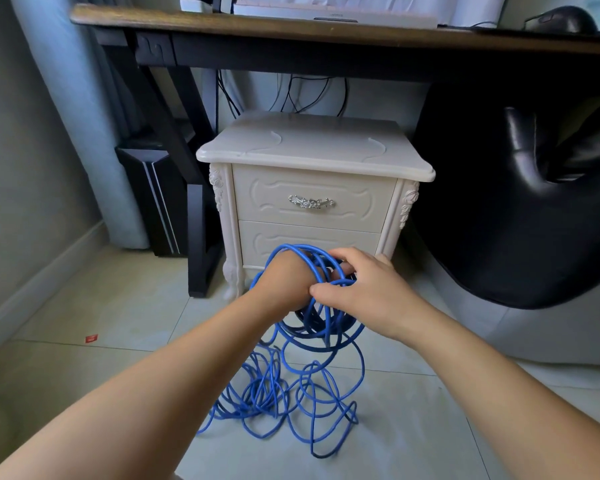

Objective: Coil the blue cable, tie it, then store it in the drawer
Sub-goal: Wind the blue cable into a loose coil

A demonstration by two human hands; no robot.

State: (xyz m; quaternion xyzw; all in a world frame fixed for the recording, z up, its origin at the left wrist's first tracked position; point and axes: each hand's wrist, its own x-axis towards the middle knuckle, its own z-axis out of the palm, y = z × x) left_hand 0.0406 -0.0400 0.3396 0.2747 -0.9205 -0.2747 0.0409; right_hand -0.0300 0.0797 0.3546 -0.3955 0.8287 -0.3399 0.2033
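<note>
Several loops of the blue cable hang around my left hand, which is held up in front of the cream nightstand. My right hand lies over the loops just to the right, fingers and thumb pinching the strands against my left hand. The rest of the cable lies in a loose tangle on the tiled floor below both hands. The nightstand has two shut drawers; the upper drawer carries a silver handle, and my hands hide part of the lower drawer.
A dark wooden desk stands over the nightstand, with a black desk leg at its left. A black computer case is at the left, a black padded seat at the right. A small red scrap lies on the floor.
</note>
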